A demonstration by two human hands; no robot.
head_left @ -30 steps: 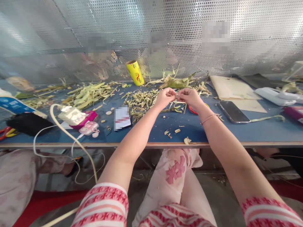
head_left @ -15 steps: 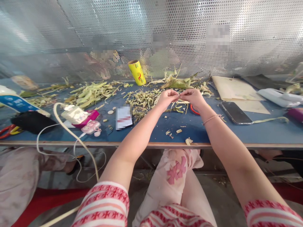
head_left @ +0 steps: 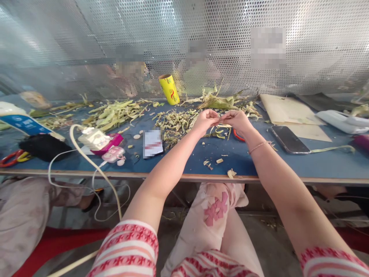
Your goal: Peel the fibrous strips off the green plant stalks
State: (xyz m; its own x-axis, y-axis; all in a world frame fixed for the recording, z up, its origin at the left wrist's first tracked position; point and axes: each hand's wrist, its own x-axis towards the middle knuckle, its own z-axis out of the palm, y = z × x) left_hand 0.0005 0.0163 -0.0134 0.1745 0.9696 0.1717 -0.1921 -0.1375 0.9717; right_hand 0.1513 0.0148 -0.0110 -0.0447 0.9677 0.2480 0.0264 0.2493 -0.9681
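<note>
While pinched together, both hands (head_left: 220, 120) grip a husk strip (head_left: 221, 125) (thin, pale).

Bright, even daylight enters through the perforated silver metal screen (head_left: 86, 46), which glares white at upper right; shadows on the blue-topped wooden table (head_left: 288, 165) are soft and faint; wide-angle distortion bows the edges; rectangular patches behind the screen are blurred; focus otherwise sharp.
</note>
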